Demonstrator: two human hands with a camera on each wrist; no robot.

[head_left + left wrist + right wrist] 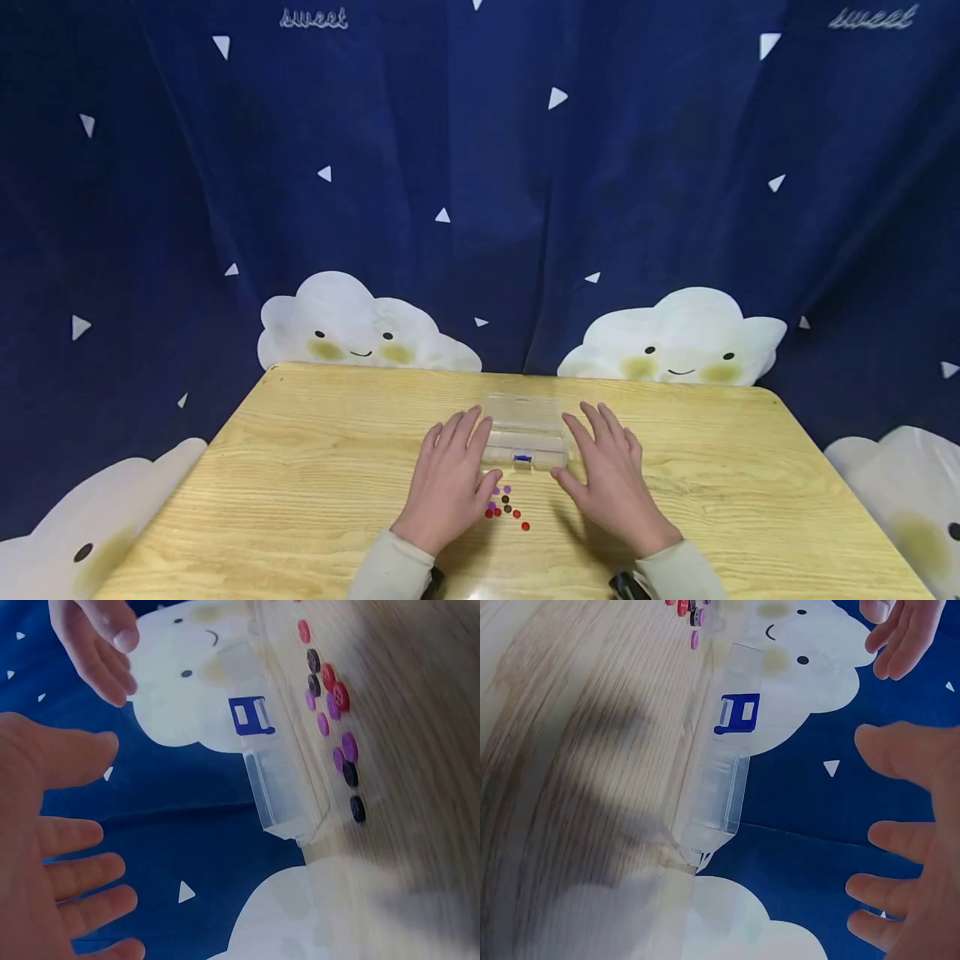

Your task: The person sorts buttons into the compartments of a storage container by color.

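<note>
A clear plastic box [525,446] with a blue latch [252,716] stands on the table between the hands. My left hand [448,485] hovers at its left front corner, fingers spread and holding nothing. On the other side my right hand [613,485] is held above the table near the box's right edge, also spread and holding nothing. Small round buttons lie loose in front of the box: red buttons [517,514], black buttons [506,499] and purple buttons [507,489]. The left hand hides some of them in the head view; the left wrist view shows more. Whether the lid is fastened is unclear.
The light wooden table [315,467] reaches out to both sides of the hands. Behind it hangs a dark blue curtain [480,167] with white triangles and smiling clouds, close to the table's back edge.
</note>
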